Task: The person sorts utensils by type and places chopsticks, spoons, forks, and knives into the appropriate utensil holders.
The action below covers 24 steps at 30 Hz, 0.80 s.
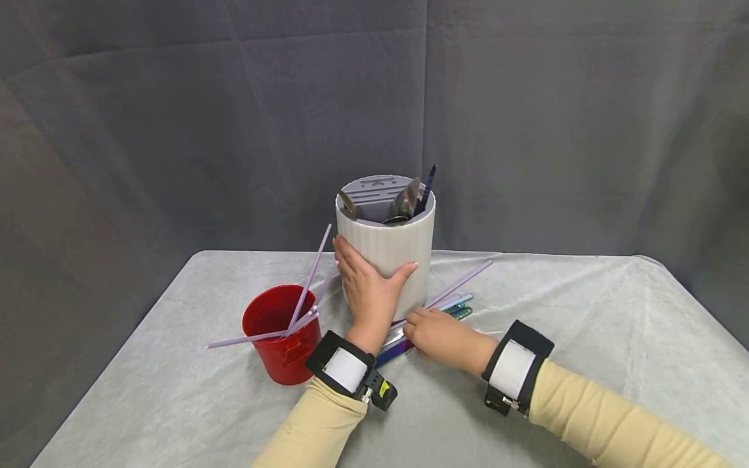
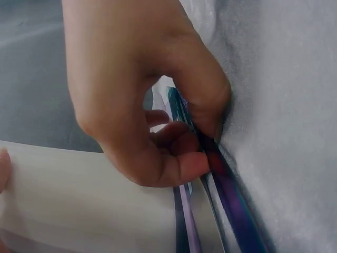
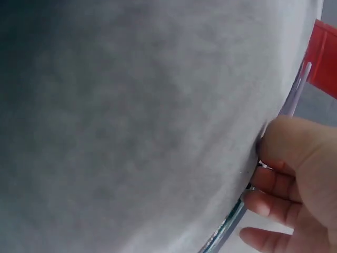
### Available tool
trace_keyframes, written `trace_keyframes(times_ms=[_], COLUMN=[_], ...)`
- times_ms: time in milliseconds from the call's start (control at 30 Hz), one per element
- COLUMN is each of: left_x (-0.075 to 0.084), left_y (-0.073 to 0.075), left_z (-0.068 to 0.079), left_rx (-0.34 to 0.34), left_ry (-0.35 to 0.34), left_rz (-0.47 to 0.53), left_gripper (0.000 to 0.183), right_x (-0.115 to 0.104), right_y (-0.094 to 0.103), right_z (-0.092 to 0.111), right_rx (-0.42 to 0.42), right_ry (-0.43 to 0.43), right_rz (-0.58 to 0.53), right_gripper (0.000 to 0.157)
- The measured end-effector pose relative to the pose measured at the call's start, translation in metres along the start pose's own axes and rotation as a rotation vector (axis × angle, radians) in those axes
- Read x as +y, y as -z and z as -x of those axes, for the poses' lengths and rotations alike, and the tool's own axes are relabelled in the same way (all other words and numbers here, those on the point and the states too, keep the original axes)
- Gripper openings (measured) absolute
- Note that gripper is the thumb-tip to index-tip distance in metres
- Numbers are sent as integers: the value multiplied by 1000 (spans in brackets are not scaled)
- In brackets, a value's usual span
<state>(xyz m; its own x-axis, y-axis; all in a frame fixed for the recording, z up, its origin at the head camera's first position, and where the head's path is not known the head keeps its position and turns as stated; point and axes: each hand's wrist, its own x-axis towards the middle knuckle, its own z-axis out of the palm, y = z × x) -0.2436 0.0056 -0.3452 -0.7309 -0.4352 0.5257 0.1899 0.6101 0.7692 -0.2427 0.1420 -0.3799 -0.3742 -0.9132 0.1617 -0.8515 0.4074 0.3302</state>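
Observation:
A ribbed white utensil holder (image 1: pixel 389 247) stands upright with spoons (image 1: pixel 406 200) and a dark handle (image 1: pixel 429 185) poking out of its top. My left hand (image 1: pixel 371 289) rests against its front, with thumb and fingers spread along the wall. Low at the holder's right base, my right hand (image 1: pixel 441 338) pinches a flat, shiny purple-blue utensil (image 2: pixel 237 211) between thumb and fingertips. Lilac straws (image 1: pixel 459 284) and glittery teal pieces (image 1: pixel 464 312) lie beside and under these fingers. The far ends of the pieces are partly hidden by the hand.
To the left, a red bucket (image 1: pixel 283 354) stands on the pale cloth-covered table (image 1: pixel 158 370). Several lilac straws (image 1: pixel 311 276) lean in it or lie across its rim. A grey curtain (image 1: pixel 526 130) hangs behind the table.

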Motion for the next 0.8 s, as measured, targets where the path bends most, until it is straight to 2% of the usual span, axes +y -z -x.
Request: trace_keyframes(times_ms=[167,400,567,667,800], left_x=[-1,-2,-1,-1,0], left_y=[-1,-1,0,0,0], left_z=[1,2,3,3,3], left_rx=[-3,8,3,-3,-6], left_ry=[-3,-8,-4,4,12], left_rz=[-4,-1,7,7,10], left_gripper=[121,122,122,123,122], right_x=[1,16,34,46,60], right_y=[-1,-4,-6,-6,-3], right_z=[7,32,59,74,88], right_rx=[-42,-34,-3,21,134], right_ry=[-58,-118,-142,-126,-93], right_rz=[-4,-145,-207,-238,-303], right_gripper=[21,17,14,14,15])
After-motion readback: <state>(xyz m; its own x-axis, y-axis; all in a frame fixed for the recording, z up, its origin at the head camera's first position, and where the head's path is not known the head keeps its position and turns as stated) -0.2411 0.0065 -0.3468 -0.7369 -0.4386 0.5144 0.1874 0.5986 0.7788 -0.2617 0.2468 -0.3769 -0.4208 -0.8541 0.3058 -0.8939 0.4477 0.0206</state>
